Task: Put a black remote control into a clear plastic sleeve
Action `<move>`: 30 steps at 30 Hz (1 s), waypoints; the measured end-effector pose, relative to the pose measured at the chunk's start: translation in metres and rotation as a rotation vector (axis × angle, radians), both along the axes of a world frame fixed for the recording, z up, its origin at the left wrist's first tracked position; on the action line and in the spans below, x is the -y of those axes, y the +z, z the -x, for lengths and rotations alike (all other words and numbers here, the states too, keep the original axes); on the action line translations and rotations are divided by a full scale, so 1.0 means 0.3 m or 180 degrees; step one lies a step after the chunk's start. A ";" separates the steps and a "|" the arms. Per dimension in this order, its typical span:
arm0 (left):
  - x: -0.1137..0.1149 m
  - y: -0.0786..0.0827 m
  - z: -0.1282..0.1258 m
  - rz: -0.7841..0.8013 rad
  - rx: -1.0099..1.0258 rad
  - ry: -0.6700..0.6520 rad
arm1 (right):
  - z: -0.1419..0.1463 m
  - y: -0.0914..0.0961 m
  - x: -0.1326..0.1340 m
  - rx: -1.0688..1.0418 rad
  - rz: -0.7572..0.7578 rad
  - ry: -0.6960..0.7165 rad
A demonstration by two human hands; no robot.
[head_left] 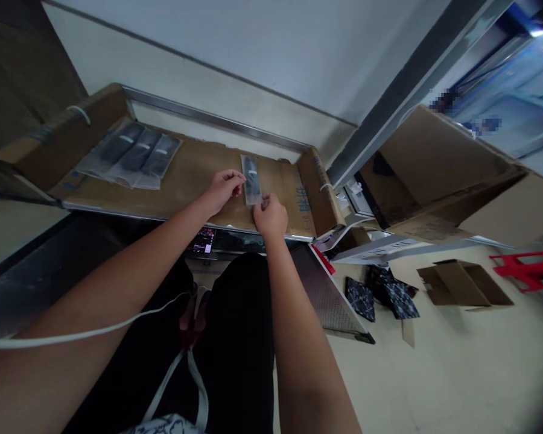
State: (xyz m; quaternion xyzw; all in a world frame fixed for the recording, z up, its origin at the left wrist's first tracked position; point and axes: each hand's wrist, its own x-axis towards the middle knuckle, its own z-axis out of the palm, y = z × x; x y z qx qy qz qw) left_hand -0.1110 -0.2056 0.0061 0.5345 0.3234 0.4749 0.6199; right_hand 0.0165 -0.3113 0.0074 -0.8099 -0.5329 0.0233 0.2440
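The work surface is a flattened cardboard sheet (194, 175) laid over a metal-framed bench against a pale wall, with open cardboard boxes (461, 283) standing on the floor to your right.

You hold a clear plastic sleeve (252, 181) containing a dark, narrow item, just above or resting on the cardboard near its right end. Your left hand (224, 188) pinches the sleeve's left edge, fingers closed on the film. Your right hand (270, 216) grips the near end, fingers curled shut on it. The view is dim, so the item inside cannot be identified with certainty; it appears to be a slim dark strip with a pale band.

The sleeve's long axis runs away from you toward the wall, tilted slightly leftward at the far end. The near end points at your right hand.

Risk: the film is slick and held only at its edges. An uneven pull is likely to skew or crease it, or let the item slide out of an open end.

A batch of similar filled sleeves (131, 154) lies well apart at the left of the cardboard.
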 end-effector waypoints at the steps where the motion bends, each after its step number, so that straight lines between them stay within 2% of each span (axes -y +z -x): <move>1: 0.002 0.000 0.002 -0.0012 -0.0007 -0.0006 | 0.004 -0.007 0.018 -0.0056 -0.0069 -0.0034; 6: 0.006 -0.003 0.053 -0.0039 -0.0073 -0.0176 | -0.040 -0.018 0.068 -0.0631 -0.0458 -0.0009; 10: -0.021 -0.008 0.126 -0.0003 -0.0101 -0.0162 | -0.127 0.001 -0.014 -0.1084 -0.0589 -0.0254; 14: -0.043 -0.007 0.153 0.0169 0.0215 0.0144 | -0.158 0.011 -0.139 -0.0978 -0.0515 -0.0052; 17: -0.038 -0.003 0.142 -0.0001 -0.0101 0.0092 | -0.143 0.003 -0.193 -0.0828 -0.0505 0.0197; 19: -0.031 0.001 0.135 -0.0093 -0.0284 -0.0043 | -0.133 -0.007 -0.202 -0.0813 -0.0505 0.0400; 23: -0.025 0.005 0.135 -0.0020 -0.0254 -0.0078 | -0.130 -0.026 -0.183 -0.0842 -0.0429 0.0819; 30: -0.028 0.007 0.137 -0.0024 -0.0268 -0.0137 | -0.129 -0.033 -0.183 -0.0673 -0.0279 0.0826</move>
